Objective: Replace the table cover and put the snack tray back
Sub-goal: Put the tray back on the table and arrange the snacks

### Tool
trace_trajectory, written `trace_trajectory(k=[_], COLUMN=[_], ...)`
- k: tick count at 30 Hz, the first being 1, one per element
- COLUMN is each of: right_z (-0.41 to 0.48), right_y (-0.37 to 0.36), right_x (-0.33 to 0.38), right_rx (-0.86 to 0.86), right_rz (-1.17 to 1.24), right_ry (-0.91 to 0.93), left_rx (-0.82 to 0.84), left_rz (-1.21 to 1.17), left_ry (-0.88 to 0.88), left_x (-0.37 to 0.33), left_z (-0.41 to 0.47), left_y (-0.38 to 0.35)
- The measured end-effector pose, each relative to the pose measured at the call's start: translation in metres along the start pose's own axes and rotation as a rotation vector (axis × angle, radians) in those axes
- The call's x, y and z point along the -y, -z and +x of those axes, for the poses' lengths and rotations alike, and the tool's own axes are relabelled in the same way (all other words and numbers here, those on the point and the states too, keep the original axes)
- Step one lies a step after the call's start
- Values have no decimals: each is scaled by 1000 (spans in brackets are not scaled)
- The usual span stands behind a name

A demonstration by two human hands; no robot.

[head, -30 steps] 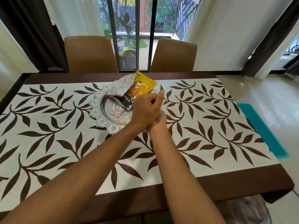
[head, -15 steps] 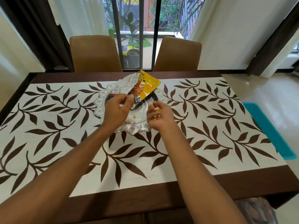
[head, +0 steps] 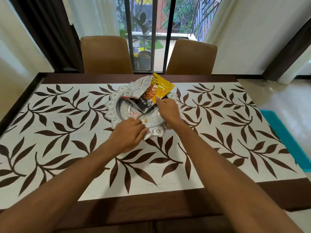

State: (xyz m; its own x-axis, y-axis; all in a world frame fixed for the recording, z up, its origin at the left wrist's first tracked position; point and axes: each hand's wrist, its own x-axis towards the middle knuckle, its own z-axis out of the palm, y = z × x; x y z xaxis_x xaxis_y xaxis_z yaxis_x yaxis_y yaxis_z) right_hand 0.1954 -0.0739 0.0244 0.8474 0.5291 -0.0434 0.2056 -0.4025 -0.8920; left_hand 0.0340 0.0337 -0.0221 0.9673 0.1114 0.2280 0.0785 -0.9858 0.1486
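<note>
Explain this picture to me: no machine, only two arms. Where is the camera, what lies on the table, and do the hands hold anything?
There is no machine: a person works with bare hands, and the picture comes from a camera worn on the head, looking down. Spread under everything is a white leaf-patterned cover. On it stands a silver tray with a yellow packet, a silver packet, a black packet, a small red sachet and one loose nut. The left hand lies curled at the tray's near rim; the right hand touches the yellow packet's lower edge. Whether either grips anything is hidden.
</note>
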Motion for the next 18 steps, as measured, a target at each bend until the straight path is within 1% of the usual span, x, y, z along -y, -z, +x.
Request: trace_trajectory(k=[4, 10, 12, 16, 18], right_z=[3, 8, 8, 8, 8], right_y=[-7, -13, -12, -13, -12], right_x=[-9, -13, -13, -13, -12], right_rx=[-19, -43, -45, -36, -38], right_rz=[-32, -29, -35, -29, -38], right_ry=[62, 51, 54, 44, 45], left_rx=[-76, -112, -111, -185, -184], left_rz=[26, -111, -123, -130, -119], left_ry=[-12, 68, 66, 69, 76], left_x=[-5, -7, -7, -6, -5], left_z=[-1, 10, 16, 16, 15], left_y=[0, -4, -5, -3, -2])
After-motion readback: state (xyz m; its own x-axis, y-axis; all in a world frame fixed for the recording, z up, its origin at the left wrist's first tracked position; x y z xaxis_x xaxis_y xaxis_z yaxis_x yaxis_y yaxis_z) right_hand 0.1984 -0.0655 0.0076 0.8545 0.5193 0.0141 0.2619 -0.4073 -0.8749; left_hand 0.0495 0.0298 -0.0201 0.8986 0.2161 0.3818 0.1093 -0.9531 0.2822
